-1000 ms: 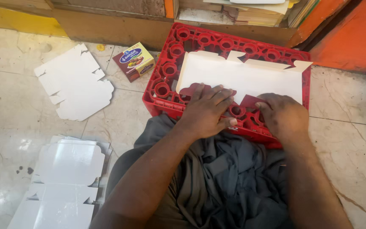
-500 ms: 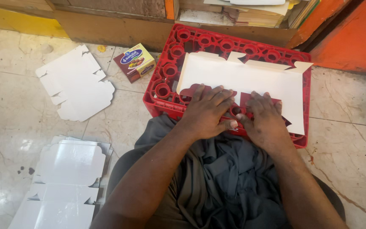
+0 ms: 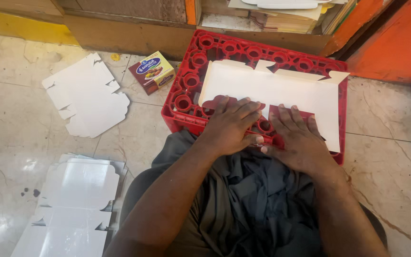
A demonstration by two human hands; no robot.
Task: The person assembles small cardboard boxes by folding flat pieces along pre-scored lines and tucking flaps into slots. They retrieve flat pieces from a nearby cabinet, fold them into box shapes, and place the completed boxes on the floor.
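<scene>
— What has been moved since half a second ago?
— Little: the right hand (image 3: 297,138) has been kept flat on the near flap of the white blank (image 3: 281,90), and the left hand (image 3: 231,126) is unchanged beside it.

— How are the hands held in the head view?
— Both are laid open, palms down, fingers spread; nothing is gripped. The near edge of the blank is pressed by both, thumbs almost touching.

— Where is the blank carried?
— It is spread across the red crate (image 3: 189,81), reaching its right edge, with the crate's left edge left uncovered.

— What else is seen on the floor (image 3: 386,190)?
— A small printed box (image 3: 151,72) is set just beside the crate's far left corner. One flat blank (image 3: 87,95) lies further left, and a stack of blanks (image 3: 74,204) lies near the person's left elbow.
</scene>
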